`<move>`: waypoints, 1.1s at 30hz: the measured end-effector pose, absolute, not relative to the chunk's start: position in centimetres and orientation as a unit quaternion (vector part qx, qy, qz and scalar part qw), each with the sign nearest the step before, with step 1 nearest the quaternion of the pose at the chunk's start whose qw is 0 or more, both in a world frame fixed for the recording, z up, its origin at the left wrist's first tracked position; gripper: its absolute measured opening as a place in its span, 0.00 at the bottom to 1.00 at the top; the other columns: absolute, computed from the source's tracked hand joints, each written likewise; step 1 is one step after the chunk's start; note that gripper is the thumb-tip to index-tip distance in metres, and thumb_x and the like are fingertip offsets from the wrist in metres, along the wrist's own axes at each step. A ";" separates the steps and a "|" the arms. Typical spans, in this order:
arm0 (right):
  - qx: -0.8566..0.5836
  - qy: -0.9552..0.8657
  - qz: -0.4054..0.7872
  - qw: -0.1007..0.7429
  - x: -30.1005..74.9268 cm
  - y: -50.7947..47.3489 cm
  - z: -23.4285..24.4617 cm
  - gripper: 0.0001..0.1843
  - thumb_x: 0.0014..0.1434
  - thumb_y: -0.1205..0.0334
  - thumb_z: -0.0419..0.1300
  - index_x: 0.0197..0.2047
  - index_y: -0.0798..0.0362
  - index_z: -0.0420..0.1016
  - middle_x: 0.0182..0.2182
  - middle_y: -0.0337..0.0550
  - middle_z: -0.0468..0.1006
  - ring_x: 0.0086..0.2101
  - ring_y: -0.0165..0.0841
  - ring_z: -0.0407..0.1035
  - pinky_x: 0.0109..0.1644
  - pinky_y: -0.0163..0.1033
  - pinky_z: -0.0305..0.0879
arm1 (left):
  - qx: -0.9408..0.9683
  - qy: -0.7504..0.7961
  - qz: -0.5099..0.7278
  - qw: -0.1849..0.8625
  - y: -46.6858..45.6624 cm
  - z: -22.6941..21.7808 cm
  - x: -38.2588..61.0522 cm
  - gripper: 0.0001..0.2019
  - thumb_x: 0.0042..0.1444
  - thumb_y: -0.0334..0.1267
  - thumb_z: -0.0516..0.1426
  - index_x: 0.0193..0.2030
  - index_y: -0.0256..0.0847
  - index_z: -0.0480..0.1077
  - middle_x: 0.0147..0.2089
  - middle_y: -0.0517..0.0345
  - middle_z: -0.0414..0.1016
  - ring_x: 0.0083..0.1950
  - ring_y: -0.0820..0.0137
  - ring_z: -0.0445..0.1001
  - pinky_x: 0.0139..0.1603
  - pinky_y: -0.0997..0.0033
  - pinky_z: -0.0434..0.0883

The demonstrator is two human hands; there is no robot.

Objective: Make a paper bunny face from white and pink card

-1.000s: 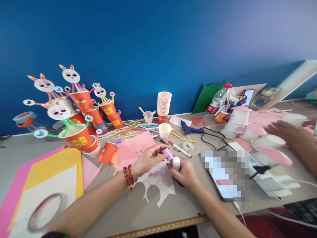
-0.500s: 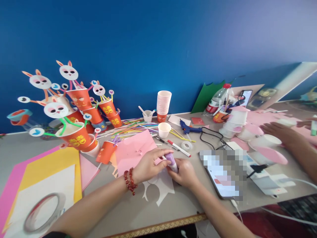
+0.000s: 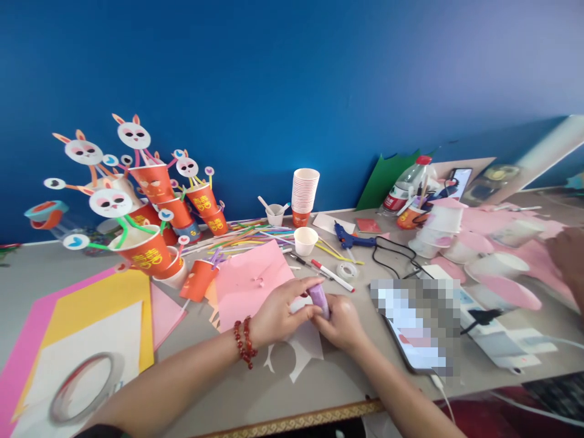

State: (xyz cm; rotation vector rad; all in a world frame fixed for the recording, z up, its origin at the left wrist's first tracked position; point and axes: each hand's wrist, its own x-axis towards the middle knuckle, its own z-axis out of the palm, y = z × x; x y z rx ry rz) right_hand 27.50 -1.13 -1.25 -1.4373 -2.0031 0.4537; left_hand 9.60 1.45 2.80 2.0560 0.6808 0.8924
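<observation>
Both my hands meet over the middle of the table on a small glue stick (image 3: 319, 299) with a purple cap. My left hand (image 3: 283, 311), a red bead bracelet on its wrist, pinches the purple cap with thumb and fingers. My right hand (image 3: 343, 322) is wrapped round the stick's body, which is mostly hidden in the fist. Under the hands lies a white paper sheet with round cut-outs (image 3: 292, 356). A pink paper sheet (image 3: 249, 280) lies just behind my left hand.
Orange paper cups with bunny faces (image 3: 143, 243) crowd the left. A tape roll (image 3: 82, 389) lies on yellow and pink sheets. Stacked cups (image 3: 305, 191), straws, a marker (image 3: 331, 275), a blue glue gun (image 3: 349, 236) and a phone (image 3: 417, 325) sit around. Another person's hand (image 3: 568, 258) is at the right edge.
The purple cap, held apart from the white stick a second ago, has been pushed onto it. My hands have closed together. The other person's hand drew back to the right.
</observation>
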 end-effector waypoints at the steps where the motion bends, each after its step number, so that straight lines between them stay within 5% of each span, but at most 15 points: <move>1: -0.538 -0.756 0.174 0.329 27.5 -0.9 -1.1 0.14 0.56 0.52 0.52 0.25 0.51 0.67 0.20 0.43 0.74 0.22 0.35 0.67 0.28 0.36 0.55 | 0.820 0.257 0.355 0.368 1.7 3.1 9.7 0.25 0.61 0.37 0.58 0.65 0.45 0.62 0.59 0.52 0.73 0.56 0.64 0.72 0.58 0.64 0.70; 6: -0.568 -0.726 0.176 0.345 28.4 -0.3 -0.4 0.19 0.57 0.45 0.59 0.41 0.52 0.69 0.28 0.41 0.76 0.25 0.34 0.69 0.31 0.36 0.62 | 0.829 0.314 0.404 0.227 5.8 4.5 9.4 0.26 0.62 0.35 0.56 0.66 0.47 0.58 0.59 0.52 0.72 0.56 0.64 0.72 0.57 0.64 0.70; 9: -0.594 -0.698 0.151 0.371 29.0 -0.3 -0.5 0.15 0.62 0.48 0.55 0.42 0.52 0.69 0.31 0.42 0.77 0.26 0.32 0.70 0.33 0.36 0.63 | 0.795 0.402 0.427 0.156 9.4 3.6 8.9 0.29 0.61 0.34 0.56 0.68 0.45 0.55 0.56 0.50 0.74 0.49 0.65 0.75 0.55 0.61 0.71; 16: -0.596 -0.700 0.097 0.382 29.2 -0.3 -1.3 0.10 0.65 0.54 0.54 0.40 0.51 0.69 0.27 0.38 0.76 0.25 0.31 0.69 0.30 0.34 0.61 | 0.816 0.414 0.381 0.134 12.4 -0.3 9.5 0.29 0.60 0.33 0.56 0.68 0.42 0.54 0.54 0.48 0.74 0.49 0.63 0.76 0.53 0.60 0.73; 28: -0.615 -0.695 0.106 0.358 29.4 0.0 -1.5 0.10 0.64 0.55 0.53 0.39 0.51 0.71 0.23 0.38 0.73 0.25 0.32 0.69 0.29 0.34 0.59 | 0.826 0.397 0.363 0.169 12.6 -0.5 9.8 0.26 0.58 0.33 0.57 0.64 0.39 0.59 0.48 0.50 0.75 0.46 0.64 0.76 0.48 0.63 0.75; 33: -0.601 -0.714 0.108 0.342 29.5 0.0 -1.5 0.10 0.64 0.56 0.54 0.37 0.51 0.72 0.27 0.40 0.76 0.26 0.32 0.69 0.30 0.35 0.61 | 0.819 0.400 0.371 0.179 11.4 0.2 8.4 0.30 0.56 0.36 0.60 0.65 0.38 0.57 0.58 0.44 0.69 0.56 0.60 0.71 0.55 0.58 0.72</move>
